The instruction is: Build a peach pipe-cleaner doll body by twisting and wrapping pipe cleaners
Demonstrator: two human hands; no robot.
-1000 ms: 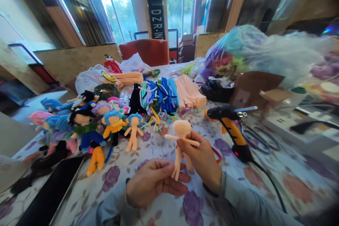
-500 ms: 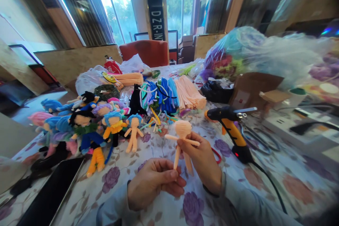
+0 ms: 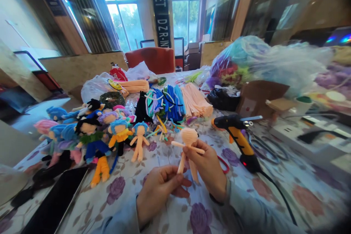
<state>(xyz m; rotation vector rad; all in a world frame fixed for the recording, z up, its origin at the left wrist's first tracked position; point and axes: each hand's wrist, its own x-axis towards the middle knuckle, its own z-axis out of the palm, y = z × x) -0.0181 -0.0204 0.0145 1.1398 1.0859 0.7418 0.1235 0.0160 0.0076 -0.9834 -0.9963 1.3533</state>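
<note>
A peach doll body (image 3: 189, 137) made of fuzzy pipe cleaners is held upright above the table, with a round head, two arms out sideways and two legs. My right hand (image 3: 207, 164) pinches it at the chest, below the head. With thumb and fingers, my left hand (image 3: 164, 188) grips the lower end of the leg on the left; the other leg hangs free. To the left stands a similar peach doll with blue hair (image 3: 139, 140). Beside that one are several dressed dolls (image 3: 91, 139) in a cluster.
A black and orange glue gun (image 3: 241, 140) with a red light stands at right, its cord trailing forward. Bundled pipe cleaners (image 3: 196, 100) lie behind my hands. A black tablet-like slab (image 3: 56, 199) is at front left. Plastic bags (image 3: 246, 58) and a cardboard box (image 3: 257, 98) stand at back right.
The camera view has tilted up slightly, so the scene sits lower. Both hands keep their hold on the doll body, with only slight movement.
</note>
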